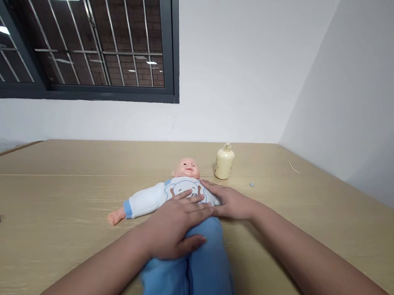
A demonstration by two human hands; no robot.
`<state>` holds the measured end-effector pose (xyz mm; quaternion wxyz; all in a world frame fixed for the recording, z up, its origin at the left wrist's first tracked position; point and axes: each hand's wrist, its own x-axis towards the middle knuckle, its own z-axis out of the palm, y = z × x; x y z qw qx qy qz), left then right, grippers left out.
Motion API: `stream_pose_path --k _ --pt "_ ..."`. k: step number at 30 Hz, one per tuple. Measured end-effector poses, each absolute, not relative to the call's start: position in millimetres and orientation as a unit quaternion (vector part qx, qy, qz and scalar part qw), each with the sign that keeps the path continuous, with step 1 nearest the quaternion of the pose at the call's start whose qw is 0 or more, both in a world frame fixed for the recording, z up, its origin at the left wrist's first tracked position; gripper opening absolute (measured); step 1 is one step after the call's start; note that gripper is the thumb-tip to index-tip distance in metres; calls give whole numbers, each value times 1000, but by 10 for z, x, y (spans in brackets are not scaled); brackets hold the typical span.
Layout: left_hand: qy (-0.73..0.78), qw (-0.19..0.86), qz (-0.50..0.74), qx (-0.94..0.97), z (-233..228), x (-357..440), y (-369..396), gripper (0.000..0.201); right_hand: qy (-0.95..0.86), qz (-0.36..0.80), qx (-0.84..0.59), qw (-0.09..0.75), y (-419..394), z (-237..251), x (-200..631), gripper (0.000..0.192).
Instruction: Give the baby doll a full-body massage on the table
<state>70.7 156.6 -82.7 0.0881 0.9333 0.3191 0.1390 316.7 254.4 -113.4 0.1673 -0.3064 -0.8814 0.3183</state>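
Observation:
A baby doll [147,201] lies on its back on the table, head away from me, one arm stretched out to the left. It wears a white top with blue cuffs and a dog's face on the chest, and blue trousers [209,262]. My left hand [179,222] rests flat across the doll's belly, fingers spread and pointing right. At the doll's right side my right hand [230,201] lies with its fingers stretched over the edge of the top, hiding the doll's other arm. Neither hand grips anything.
A cream pump bottle [223,162] stands to the right of the doll's head. Near it on the wooden table [68,173] are a small grey disc [252,184] and a thin pale strip [294,167]. Behind rise a white wall and a barred window [104,46].

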Motion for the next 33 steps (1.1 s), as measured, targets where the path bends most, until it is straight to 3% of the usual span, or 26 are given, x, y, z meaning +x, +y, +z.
stream_pose_path --k 3,8,14,18,22,28,33 --pt "406 84 147 898 -887 727 1606 61 -880 321 -312 161 2537 -1126 3162 97" --pt "560 129 206 792 -1056 570 1793 87 -881 314 -319 153 2519 -1111 3162 95" --pt "595 176 233 749 -1049 469 1844 106 -892 225 -342 195 2413 -1172 3141 94" --pt "592 172 233 752 -1042 504 1823 106 -922 148 -286 216 2084 -1099 2915 88" --pt "579 161 217 769 -1101 490 1838 100 -953 158 -207 155 1859 -1022 2658 87" --pt "578 150 215 773 -1178 468 1883 110 -924 166 -312 147 2126 -1171 2769 82" --pt "564 172 213 779 -1138 359 1841 96 -904 153 -377 128 2294 -1279 3020 87"
